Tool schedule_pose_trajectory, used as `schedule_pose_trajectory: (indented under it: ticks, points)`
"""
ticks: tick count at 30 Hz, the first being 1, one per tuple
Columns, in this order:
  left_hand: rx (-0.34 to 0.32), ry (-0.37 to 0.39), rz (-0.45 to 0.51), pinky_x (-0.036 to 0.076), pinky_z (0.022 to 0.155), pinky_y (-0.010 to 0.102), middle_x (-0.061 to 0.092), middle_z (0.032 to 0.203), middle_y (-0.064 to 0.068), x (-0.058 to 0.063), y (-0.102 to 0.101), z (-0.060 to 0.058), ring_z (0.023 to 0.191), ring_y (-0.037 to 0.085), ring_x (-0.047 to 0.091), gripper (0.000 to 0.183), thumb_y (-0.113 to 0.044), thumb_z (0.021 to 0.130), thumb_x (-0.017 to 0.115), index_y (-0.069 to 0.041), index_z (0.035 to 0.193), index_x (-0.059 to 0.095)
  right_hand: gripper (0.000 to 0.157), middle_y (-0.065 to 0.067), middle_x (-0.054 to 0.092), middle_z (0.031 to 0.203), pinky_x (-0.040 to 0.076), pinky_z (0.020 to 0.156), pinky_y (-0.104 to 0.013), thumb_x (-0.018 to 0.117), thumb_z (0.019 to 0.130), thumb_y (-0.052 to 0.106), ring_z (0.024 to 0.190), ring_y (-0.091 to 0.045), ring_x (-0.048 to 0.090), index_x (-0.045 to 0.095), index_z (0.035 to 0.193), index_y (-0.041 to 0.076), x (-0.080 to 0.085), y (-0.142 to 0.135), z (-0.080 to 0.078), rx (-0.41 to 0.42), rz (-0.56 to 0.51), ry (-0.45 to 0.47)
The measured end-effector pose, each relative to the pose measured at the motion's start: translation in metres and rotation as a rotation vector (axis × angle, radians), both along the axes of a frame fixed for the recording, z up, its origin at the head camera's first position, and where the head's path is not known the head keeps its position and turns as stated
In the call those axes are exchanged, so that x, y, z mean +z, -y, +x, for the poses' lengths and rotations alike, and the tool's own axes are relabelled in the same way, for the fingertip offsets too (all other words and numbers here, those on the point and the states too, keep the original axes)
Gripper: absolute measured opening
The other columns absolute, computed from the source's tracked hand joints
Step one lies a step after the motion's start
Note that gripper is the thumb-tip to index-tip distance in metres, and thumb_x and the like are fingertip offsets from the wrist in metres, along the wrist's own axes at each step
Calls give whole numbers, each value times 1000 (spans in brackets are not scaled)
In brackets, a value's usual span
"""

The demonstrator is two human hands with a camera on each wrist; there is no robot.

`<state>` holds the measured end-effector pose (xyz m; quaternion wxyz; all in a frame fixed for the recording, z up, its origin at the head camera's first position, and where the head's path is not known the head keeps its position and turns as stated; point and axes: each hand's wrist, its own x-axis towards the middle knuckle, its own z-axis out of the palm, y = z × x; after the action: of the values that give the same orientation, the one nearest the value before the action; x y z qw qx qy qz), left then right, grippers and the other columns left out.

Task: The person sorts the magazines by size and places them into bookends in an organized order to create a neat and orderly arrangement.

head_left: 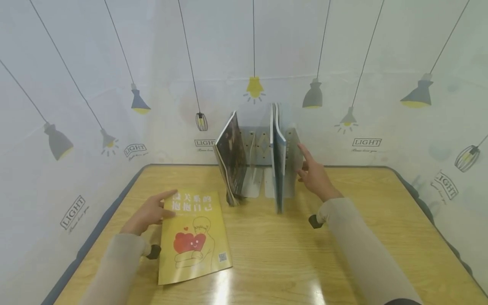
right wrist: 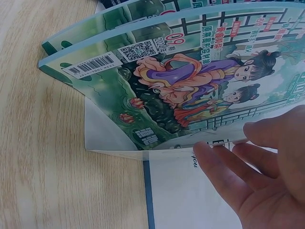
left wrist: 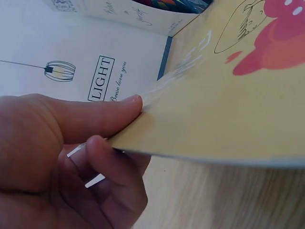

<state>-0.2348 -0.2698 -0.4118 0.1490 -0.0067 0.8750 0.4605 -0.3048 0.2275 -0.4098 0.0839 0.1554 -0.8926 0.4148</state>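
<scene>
My left hand (head_left: 148, 212) pinches the left edge of a yellow booklet (left wrist: 209, 119), thumb on its cover and fingers beneath. The cover has white lettering and a drawn figure hugging a red heart. In the left wrist view, the held edge tilts above the wood. My right hand (head_left: 315, 174) is at the right plate of a metal bookend (head_left: 292, 156), its thumb and fingertips (right wrist: 202, 149) at the plate's edge. Just left of that plate stand thin magazines (right wrist: 181, 81), upright with illustrated green covers.
A dark-covered magazine (head_left: 231, 154) leans left at the left side of the bookend stand. Behind the wooden table (head_left: 259, 258) hangs a white backdrop (head_left: 221, 51) printed with lamps, which also rises along both sides.
</scene>
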Motion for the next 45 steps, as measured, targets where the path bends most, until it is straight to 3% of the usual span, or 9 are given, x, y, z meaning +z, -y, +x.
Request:
schedule_pose_trajectory:
  ticks: [6,12,16,22,27,31,36,42,45]
  points:
    - [-9,-45,39,56,65,35,61,119,25,8,4,4,85,24,65,78,4,86,65,-14,154,30,86,-29,65,102,59,63,-40,58,92,-9,72,-34,70,11,157,22,1,0,1,1,-5,5]
    - [-4,-127,17,50,55,29,65,88,15,9,11,4,68,20,57,76,-1,87,67,-22,153,34,85,-31,65,103,59,61,-39,58,91,-10,70,-32,70,13,157,19,2,0,1,8,-5,-14]
    - [5,-188,55,45,52,26,48,63,4,9,17,0,56,15,44,76,-5,86,69,-26,151,37,84,-32,64,104,59,61,-39,58,91,-10,71,-33,70,14,157,18,1,0,2,9,-8,-13]
    - [31,-234,135,44,55,25,35,59,-4,13,24,3,56,11,40,75,-6,86,71,-22,151,38,85,-30,65,103,58,60,-38,58,91,-10,71,-31,69,13,157,19,1,0,2,6,-1,-10]
    - [48,-280,203,46,60,25,32,60,-7,15,29,6,60,11,44,73,-9,88,71,-24,151,38,84,-30,65,102,58,60,-38,58,91,-9,71,-32,69,13,157,18,1,0,2,10,4,-17]
    - [66,-332,242,48,63,25,52,66,-1,17,29,7,65,11,54,71,-10,89,71,-27,150,40,84,-30,65,102,58,59,-38,58,91,-9,71,-32,69,13,157,19,1,0,2,9,0,-19]
    - [68,-374,241,48,70,26,67,93,2,21,26,9,77,11,60,68,-14,91,68,-30,150,39,85,-30,65,102,58,60,-38,58,91,-9,71,-31,69,12,157,21,0,-1,1,8,0,-5]
    - [51,-399,266,49,79,25,55,130,-4,28,18,9,87,12,61,67,-14,93,67,-31,151,37,87,-29,65,102,58,59,-37,58,91,-9,70,-31,70,12,157,23,-1,-1,-1,-4,8,-9]
    - [29,-422,316,51,78,23,52,132,-6,30,13,8,87,10,60,68,-9,92,67,-27,151,38,87,-29,66,101,58,59,-37,58,91,-8,70,-30,70,12,157,24,-2,-1,-1,-6,12,-9]
